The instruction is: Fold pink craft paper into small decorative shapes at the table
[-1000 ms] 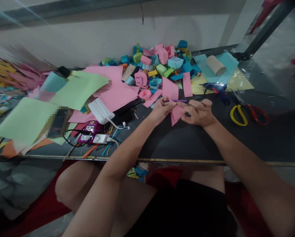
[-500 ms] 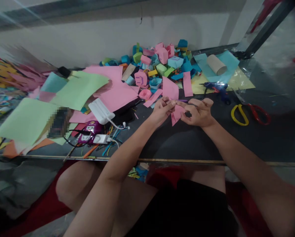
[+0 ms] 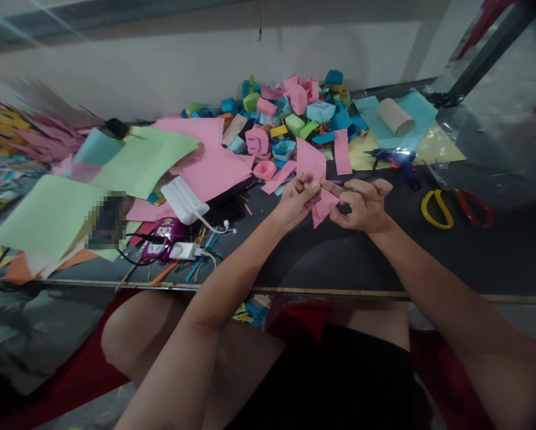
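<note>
My left hand (image 3: 300,198) and my right hand (image 3: 361,204) meet over the dark table (image 3: 339,257), both pinching a small folded piece of pink paper (image 3: 322,209). The left fingers are curled on its upper edge. The right thumb and forefinger pinch its right side, with the other fingers stretched out. A thin purple stick (image 3: 337,183) lies just behind the hands.
Behind the hands lies a heap of small folded paper boxes (image 3: 294,110) in pink, blue and green. Loose pink and green sheets (image 3: 142,161), a white charger (image 3: 182,200) and cables are on the left. A blue glue gun (image 3: 395,160), yellow-and-red scissors (image 3: 451,206) and a cardboard tube (image 3: 395,116) are on the right.
Both hands have lifted slightly and kept working the pink paper; the right fingers have spread a little. Nothing else has moved.
</note>
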{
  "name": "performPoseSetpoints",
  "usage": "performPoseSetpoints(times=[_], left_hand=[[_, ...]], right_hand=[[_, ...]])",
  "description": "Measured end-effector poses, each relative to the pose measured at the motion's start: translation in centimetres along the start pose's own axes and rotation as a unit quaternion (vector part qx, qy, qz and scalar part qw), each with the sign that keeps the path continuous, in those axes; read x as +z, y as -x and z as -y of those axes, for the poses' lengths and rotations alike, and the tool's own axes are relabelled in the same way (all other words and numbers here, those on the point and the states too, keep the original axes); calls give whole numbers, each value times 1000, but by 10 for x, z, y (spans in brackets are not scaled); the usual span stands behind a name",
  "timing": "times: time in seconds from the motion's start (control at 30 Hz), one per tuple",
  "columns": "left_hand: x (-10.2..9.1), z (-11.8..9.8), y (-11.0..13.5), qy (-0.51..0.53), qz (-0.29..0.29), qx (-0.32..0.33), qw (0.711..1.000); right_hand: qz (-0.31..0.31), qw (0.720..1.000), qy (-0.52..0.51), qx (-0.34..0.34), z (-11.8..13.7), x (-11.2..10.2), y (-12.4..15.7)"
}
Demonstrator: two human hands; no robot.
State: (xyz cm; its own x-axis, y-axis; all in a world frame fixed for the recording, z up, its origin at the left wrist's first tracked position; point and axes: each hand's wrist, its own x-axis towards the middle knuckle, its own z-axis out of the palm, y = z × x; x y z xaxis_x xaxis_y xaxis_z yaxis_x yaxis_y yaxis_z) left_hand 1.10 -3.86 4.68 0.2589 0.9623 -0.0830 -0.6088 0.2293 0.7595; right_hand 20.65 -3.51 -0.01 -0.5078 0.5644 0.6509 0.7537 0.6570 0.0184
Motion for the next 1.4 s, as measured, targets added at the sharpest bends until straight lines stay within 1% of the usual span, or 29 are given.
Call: performPoseSetpoints(times=[0.03,0.17,0.23,0.3,0.33,0.37,0.4,0.43,0.5,0.53,0.57,0.63,0.67,0.73,0.8,0.87,0.9,0.97,1.03,1.07,1.1,1.17,1.23,1.33,1.4], left_hand=[[-1,1,-1,-9,3,3,1000],[-6,5,-5,-52,-3,21,998],[-9,6,-9,-79,-9,37,996],[-13,5,-13,-133,-16,62,989],[-16,4,-15,-180,-21,81,980],[-20,3,-16,-244,-26,105,964],[-24,2,-18,-321,-32,132,937],[-28,1,-18,-405,-36,158,900],[-37,2,-20,-556,-44,192,808],[-41,4,-20,-608,-45,194,768],[-44,6,-21,-646,-44,188,739],[-49,12,-22,-689,-38,172,703],[-50,14,-23,-701,-33,169,692],[-51,18,-24,-711,-26,169,682],[-51,21,-25,-710,-34,170,682],[-49,22,-26,-694,-53,180,695],[-49,23,-26,-676,-58,188,710],[-48,23,-28,-621,-47,201,756],[-47,23,-30,-560,-7,197,805],[-47,23,-30,-533,13,190,824],[-46,24,-30,-512,28,182,839],[-45,25,-30,-483,33,173,858],[-43,26,-29,-463,15,174,869],[-42,28,-30,-424,-4,178,888],[-40,28,-30,-395,7,155,905]], right_hand=[[-4,1000,1,0,0,0,0],[10,1000,-3,26,5,-4,-5],[0,999,-19,40,9,-6,-10],[-8,996,-42,77,11,-6,-16],[-8,993,-54,104,11,-6,-19],[-3,989,-65,133,10,-5,-21],[6,984,-76,161,9,-3,-22],[20,978,-86,186,8,-1,-23],[62,968,-101,221,4,4,-21],[84,964,-104,228,3,6,-20],[101,963,-102,230,1,8,-18],[109,962,-95,233,0,12,-15],[109,961,-92,236,0,13,-14],[108,959,-97,245,1,14,-14],[107,952,-121,261,1,12,-16],[100,937,-171,288,2,10,-19],[94,925,-207,305,2,8,-20],[79,893,-290,334,3,5,-23],[62,858,-365,356,4,3,-24],[54,842,-393,366,4,2,-25],[46,827,-416,376,4,2,-26],[33,802,-447,395,4,3,-26],[27,792,-460,401,2,4,-27],[18,801,-446,399,1,6,-26],[-6,803,-432,409,1,6,-26]])
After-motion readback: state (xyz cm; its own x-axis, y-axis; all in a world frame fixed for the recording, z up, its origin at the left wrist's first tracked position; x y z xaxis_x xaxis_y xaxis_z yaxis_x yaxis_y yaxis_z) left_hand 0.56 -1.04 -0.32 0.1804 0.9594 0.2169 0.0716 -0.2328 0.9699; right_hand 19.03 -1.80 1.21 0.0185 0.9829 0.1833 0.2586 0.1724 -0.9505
